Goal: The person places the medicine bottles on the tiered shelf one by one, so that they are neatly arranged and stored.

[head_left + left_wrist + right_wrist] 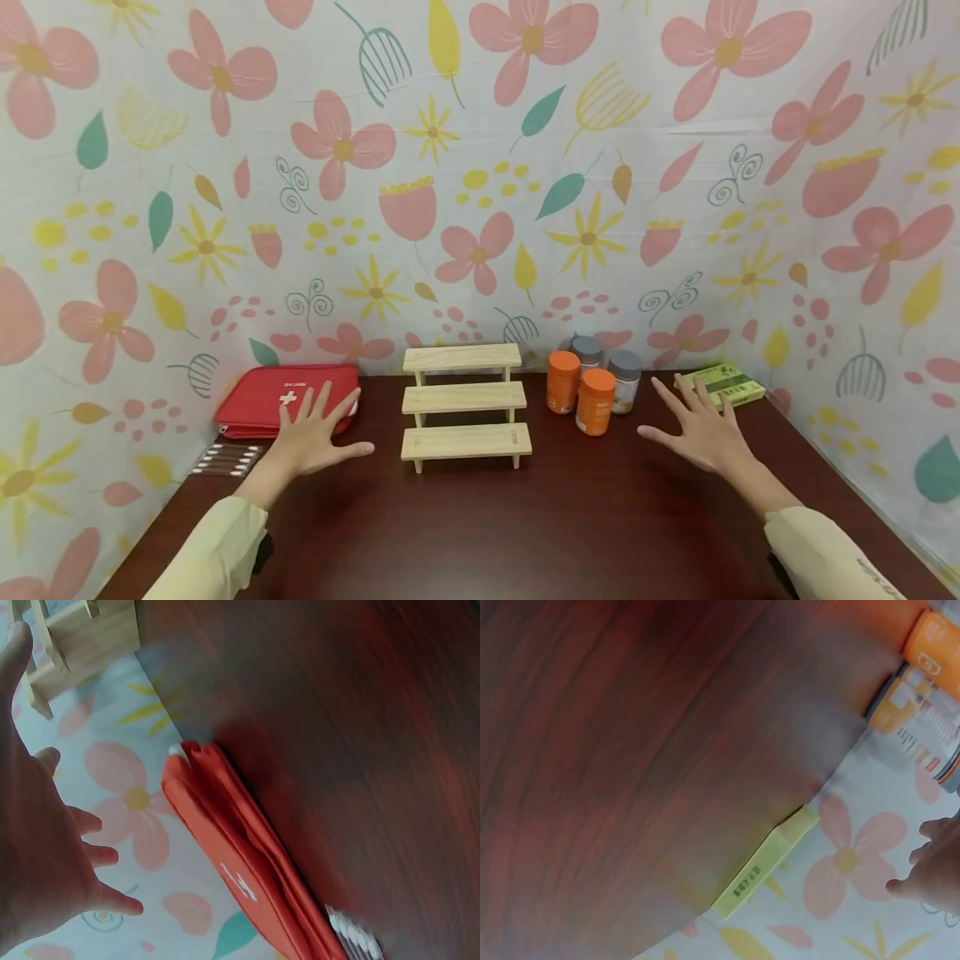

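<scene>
My left hand point(311, 440) hovers with spread fingers in front of a red first aid pouch point(322, 382), overlapping it in the head view. On the right, my right hand point(705, 432) also has its fingers spread and holds nothing; its fingertips overlap a flat yellow-green box point(731, 385). Between the hands stands a three-step wooden rack point(465, 398) with bare shelves. Beside the rack are two orange bottles point(596, 404) and two grey-lidded bottles point(626, 379), all upright. The left wrist view shows the pouch point(232, 855) lying below the left hand point(45, 855).
A clear pack of cotton swabs point(227, 459) lies at the table's left edge, just in front of the pouch. The dark wooden table point(480, 533) ends at a flower-patterned cloth point(480, 208) along the back and both sides.
</scene>
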`<state>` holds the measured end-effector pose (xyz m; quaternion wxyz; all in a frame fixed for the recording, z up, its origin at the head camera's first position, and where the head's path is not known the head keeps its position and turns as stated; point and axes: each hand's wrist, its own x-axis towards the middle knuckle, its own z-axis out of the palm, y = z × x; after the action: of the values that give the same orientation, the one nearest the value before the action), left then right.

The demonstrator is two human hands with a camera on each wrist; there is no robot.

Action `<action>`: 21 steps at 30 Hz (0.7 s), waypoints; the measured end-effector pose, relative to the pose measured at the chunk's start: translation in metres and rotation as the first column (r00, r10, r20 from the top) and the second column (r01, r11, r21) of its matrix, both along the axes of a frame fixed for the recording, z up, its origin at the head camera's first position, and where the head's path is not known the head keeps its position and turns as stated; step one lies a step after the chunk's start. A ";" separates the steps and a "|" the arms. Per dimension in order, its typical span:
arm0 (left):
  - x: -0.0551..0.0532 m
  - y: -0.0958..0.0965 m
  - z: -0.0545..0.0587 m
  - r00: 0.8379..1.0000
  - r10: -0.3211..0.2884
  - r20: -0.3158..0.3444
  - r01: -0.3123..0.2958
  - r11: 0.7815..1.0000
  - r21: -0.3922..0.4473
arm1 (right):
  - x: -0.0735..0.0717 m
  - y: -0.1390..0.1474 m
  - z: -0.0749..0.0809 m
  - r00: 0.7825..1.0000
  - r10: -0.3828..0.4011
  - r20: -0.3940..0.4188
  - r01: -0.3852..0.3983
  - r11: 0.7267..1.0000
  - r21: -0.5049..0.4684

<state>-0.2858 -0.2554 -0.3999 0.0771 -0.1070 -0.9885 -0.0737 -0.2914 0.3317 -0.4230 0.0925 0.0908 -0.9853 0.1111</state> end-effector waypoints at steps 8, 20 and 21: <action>-0.001 0.018 -0.008 0.999 -0.034 0.003 0.034 0.999 0.042 | -0.001 -0.016 -0.002 0.993 0.004 -0.118 -0.012 0.997 -0.072; -0.010 0.043 -0.026 0.997 -0.082 0.010 0.080 0.986 0.146 | -0.007 -0.044 0.001 0.985 -0.037 -0.169 -0.012 0.960 -0.280; -0.010 0.044 -0.027 0.996 -0.088 0.003 0.087 0.984 0.155 | -0.008 -0.047 0.001 0.985 -0.040 -0.166 -0.011 0.955 -0.295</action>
<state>-0.2959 -0.2115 -0.4272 0.0769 -0.1437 -0.9746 -0.1538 -0.2993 0.2849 -0.4216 0.1895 0.0780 -0.9468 0.2479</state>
